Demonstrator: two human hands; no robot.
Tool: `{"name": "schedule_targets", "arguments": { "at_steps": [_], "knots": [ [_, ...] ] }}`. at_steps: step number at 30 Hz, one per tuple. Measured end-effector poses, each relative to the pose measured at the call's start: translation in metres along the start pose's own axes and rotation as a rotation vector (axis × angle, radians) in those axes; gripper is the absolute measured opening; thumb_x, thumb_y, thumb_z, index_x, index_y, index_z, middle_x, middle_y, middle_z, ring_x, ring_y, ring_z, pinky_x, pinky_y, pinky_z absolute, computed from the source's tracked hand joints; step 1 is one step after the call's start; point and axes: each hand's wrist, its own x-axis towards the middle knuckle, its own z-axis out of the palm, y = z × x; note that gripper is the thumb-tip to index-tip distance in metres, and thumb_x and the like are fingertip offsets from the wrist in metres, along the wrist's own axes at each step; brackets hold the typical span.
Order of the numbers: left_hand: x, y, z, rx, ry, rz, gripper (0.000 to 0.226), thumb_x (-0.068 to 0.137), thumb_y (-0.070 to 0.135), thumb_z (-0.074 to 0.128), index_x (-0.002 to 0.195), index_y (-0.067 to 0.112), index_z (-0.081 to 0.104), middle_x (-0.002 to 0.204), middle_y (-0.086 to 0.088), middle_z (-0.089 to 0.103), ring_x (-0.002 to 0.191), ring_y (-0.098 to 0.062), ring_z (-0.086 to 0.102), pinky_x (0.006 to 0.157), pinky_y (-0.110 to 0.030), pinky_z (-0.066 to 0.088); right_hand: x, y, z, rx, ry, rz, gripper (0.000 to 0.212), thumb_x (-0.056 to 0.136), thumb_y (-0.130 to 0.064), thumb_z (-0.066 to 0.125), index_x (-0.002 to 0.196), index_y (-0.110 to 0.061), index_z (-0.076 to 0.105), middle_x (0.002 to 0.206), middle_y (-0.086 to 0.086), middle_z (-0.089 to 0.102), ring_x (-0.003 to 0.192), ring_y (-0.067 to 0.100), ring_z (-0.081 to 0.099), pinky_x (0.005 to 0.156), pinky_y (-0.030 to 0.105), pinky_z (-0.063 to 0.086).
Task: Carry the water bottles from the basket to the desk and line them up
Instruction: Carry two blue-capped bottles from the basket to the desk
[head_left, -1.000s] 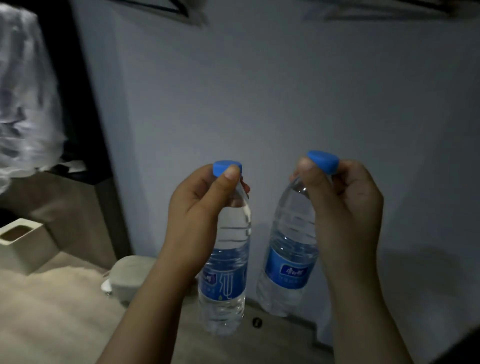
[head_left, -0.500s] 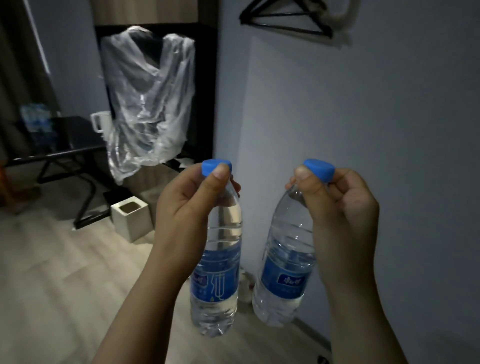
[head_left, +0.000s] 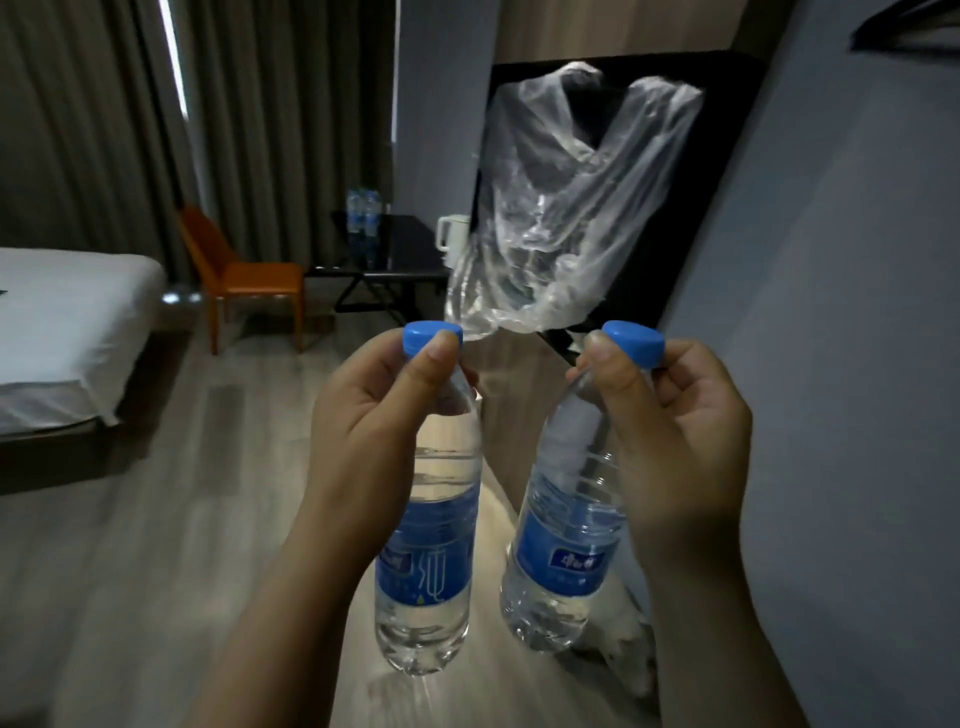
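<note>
Gripping bottle necks, left hand (head_left: 374, 431) and right hand (head_left: 675, 441) closed, distant desk (head_left: 395, 260) bottles perhaps two, blurred

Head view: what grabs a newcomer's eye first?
Two water bottles with blue caps, held up by the neck at centre frame: one in the left hand, one in the right hand. Behind them a clear plastic cover hangs against a dark panel. Farther back, more bottles stand on a black desk.

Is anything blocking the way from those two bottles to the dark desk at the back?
Nothing visible does. The left hand and right hand each hold a bottle over bare floor. The orange chair stands left of the desk.
</note>
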Motion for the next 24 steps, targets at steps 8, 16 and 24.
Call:
{"name": "schedule_targets", "arguments": {
  "at_steps": [8,16,24],
  "knots": [
    [0.082,-0.039,-0.050,0.134,0.137,0.044,0.032,0.086,0.033,0.051,0.078,0.004,0.061,0.072,-0.011,0.064,0.077,-0.031,0.063,0.072,-0.025,0.054,0.069,0.058,0.097,0.124,-0.137,-0.002,0.036,0.072,-0.044,0.072,0.093,-0.016,0.064,0.083,0.005,0.070,0.081,0.025,0.069,0.071,0.027,0.054],
    [0.153,-0.071,-0.100,0.237,0.275,0.022,0.034,0.076,0.052,0.052,0.081,0.021,0.066,0.078,-0.008,0.067,0.082,-0.028,0.066,0.078,-0.036,0.055,0.127,0.111,0.185,0.190,-0.283,0.022,0.030,0.076,-0.042,0.074,0.093,-0.019,0.063,0.083,0.003,0.071,0.074,0.015,0.068,0.064,0.017,0.051],
    [0.220,-0.114,-0.183,0.237,0.345,0.004,0.025,0.083,0.039,0.050,0.085,0.019,0.066,0.080,-0.008,0.067,0.083,-0.026,0.065,0.074,-0.025,0.056,0.154,0.157,0.296,0.233,-0.364,0.069,0.036,0.075,-0.041,0.072,0.094,-0.013,0.061,0.084,0.010,0.069,0.075,0.023,0.067,0.066,0.020,0.053]
  ]
}}
